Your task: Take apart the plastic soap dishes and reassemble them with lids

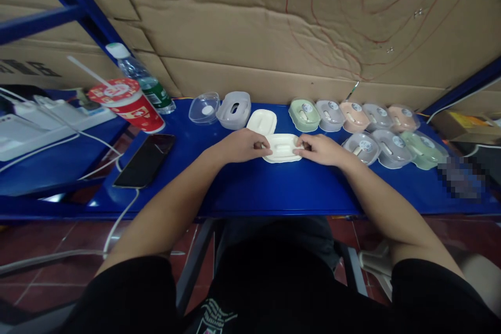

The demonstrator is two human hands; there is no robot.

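Observation:
Between my hands is a cream plastic tray (282, 149), oblong with a raised middle, low over the blue table. My left hand (243, 146) pinches its left end with thumb and fingers. At its right end my right hand (320, 148) grips the rim in the same way. Just behind lies another cream plastic piece (263, 121), partly covered by the held one. Farther back and left stand a lilac box part (235, 110) with an oval slot and a clear plastic cover (204, 108) with a white round sticker.
Several lidded boxes (304, 115) in green, lilac and peach stand in two rows at right. At left are a dark phone (144, 160) on a cable, a red paper cup (136, 109) with a straw, a water bottle (151, 86) and a white power strip (47, 125).

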